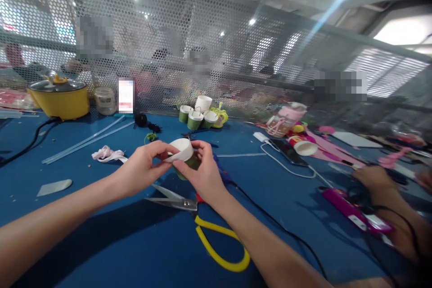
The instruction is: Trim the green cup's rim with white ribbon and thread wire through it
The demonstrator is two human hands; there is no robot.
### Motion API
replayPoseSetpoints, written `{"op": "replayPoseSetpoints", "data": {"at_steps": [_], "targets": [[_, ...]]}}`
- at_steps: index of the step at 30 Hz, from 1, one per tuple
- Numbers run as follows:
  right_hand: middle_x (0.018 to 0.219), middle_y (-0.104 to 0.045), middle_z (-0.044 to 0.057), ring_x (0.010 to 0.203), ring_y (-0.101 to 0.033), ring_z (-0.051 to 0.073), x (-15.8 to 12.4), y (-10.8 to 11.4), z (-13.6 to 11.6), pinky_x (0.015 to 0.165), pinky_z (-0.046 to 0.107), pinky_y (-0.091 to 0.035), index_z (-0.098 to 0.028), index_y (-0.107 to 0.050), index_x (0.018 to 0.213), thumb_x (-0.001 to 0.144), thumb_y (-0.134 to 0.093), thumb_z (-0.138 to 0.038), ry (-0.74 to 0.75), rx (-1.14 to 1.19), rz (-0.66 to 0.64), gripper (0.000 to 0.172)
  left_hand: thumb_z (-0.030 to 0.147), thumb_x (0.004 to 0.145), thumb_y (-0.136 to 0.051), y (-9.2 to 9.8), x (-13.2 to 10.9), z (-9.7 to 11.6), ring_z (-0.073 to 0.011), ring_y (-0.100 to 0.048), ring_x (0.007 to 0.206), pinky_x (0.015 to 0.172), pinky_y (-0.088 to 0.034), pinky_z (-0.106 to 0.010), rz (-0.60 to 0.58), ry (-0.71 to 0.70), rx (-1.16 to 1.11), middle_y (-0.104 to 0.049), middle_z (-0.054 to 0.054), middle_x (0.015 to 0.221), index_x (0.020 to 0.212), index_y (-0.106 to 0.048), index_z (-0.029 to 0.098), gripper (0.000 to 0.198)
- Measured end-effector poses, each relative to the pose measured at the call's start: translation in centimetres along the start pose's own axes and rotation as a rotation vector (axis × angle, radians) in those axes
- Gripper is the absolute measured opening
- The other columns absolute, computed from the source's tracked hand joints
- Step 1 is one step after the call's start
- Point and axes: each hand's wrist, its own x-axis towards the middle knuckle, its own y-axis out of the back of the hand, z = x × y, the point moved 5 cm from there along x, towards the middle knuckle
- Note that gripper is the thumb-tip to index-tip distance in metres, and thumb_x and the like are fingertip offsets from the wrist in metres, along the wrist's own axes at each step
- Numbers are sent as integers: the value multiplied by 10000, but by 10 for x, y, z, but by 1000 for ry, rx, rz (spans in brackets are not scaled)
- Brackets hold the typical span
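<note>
Between my hands is a small green cup (193,161) with a white band (181,145) around its top. My right hand (206,172) grips the cup from the right, thumb in front and fingers behind. My left hand (146,164) pinches the white band at its left side, where an end seems to stick out. Below them lie scissors (185,204) with spread blades and yellow handles, partly under my right forearm. A blue tool with a black cord (224,173), probably a glue gun, is mostly hidden behind my right hand.
Several similar green-and-white cups (195,120) stand at the back by a perforated metal screen (232,54). Left are a yellow pot (69,102), glue sticks (87,141) and white ribbon (108,154). Right are a phone (288,152), a purple power strip (354,211) and another person's hand (374,177).
</note>
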Motion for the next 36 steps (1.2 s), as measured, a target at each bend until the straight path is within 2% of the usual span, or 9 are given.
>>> {"op": "replayPoseSetpoints", "data": {"at_steps": [5, 8, 15, 24, 30, 36], "targets": [[1001, -529, 74, 893, -537, 182, -1, -1, -3, 797, 357, -440, -194, -379, 1030, 693, -622, -380, -8, 53, -49, 455, 183, 754, -487, 0, 0, 3, -116, -486, 671, 625, -400, -229, -15, 9, 20, -539, -7, 743, 957, -586, 155, 228], [1024, -516, 74, 915, -524, 183, -1, -1, -2, 814, 354, -428, -196, -384, 1029, 674, -643, -378, -13, 52, -40, 476, 179, 763, -470, -2, -1, 5, -118, -489, 673, 623, -399, -229, -29, -17, 31, -540, -10, 750, 975, -589, 160, 244], [961, -537, 59, 845, -543, 168, 1, 2, 1, 750, 316, -450, -193, -381, 1024, 669, -639, -389, -117, 187, -42, 481, 178, 760, -473, 0, -1, 4, -114, -496, 670, 623, -402, -230, -16, 2, 11, -530, 0, 754, 1043, -528, 172, 289], [904, -597, 24, 793, -568, 169, 7, 6, 12, 703, 300, -472, -215, -439, 999, 652, -658, -399, -269, 461, -36, 449, 257, 743, -522, 6, 3, -10, -96, -446, 610, 551, -379, -221, 18, 107, -168, -514, 18, 706, 840, -500, 162, 137], [958, -628, 66, 832, -596, 224, 4, -1, 7, 700, 330, -482, -191, -486, 998, 625, -656, -427, -363, 692, -110, 473, 308, 710, -594, 3, 4, -14, -65, -413, 528, 483, -339, -193, -26, 159, -379, -457, 56, 605, 763, -479, 154, 199], [927, -670, 63, 835, -611, 243, 2, 0, 8, 714, 348, -473, -199, -563, 981, 608, -616, -508, -360, 711, -171, 487, 263, 651, -657, 6, 4, -6, -66, -434, 534, 508, -360, -198, -76, 148, -495, -478, 62, 584, 726, -460, 160, 234]]}}
